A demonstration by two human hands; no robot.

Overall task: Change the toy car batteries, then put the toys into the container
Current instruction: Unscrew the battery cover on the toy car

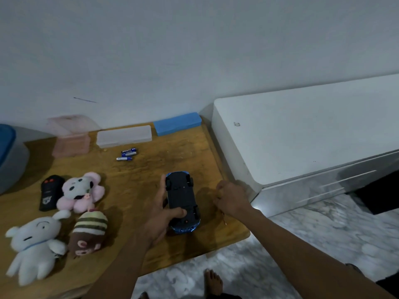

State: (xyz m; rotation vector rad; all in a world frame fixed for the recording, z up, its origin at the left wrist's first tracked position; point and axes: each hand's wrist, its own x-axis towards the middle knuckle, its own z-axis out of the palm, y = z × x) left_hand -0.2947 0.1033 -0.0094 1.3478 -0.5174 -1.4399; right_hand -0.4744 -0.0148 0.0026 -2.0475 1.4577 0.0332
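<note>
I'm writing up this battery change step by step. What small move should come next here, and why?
Probably bring the right hand with its thin tool onto the underside of the toy car: the left hand holds it belly-up, cover seemingly closed, and the batteries lie waiting on the table.

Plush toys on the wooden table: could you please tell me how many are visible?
3. A pink-and-white flower-shaped plush lies beside the black remote control; a white plush dog lies nearest the left edge; a brown plush with striped cap lies right of it. None looks hidden.
</note>
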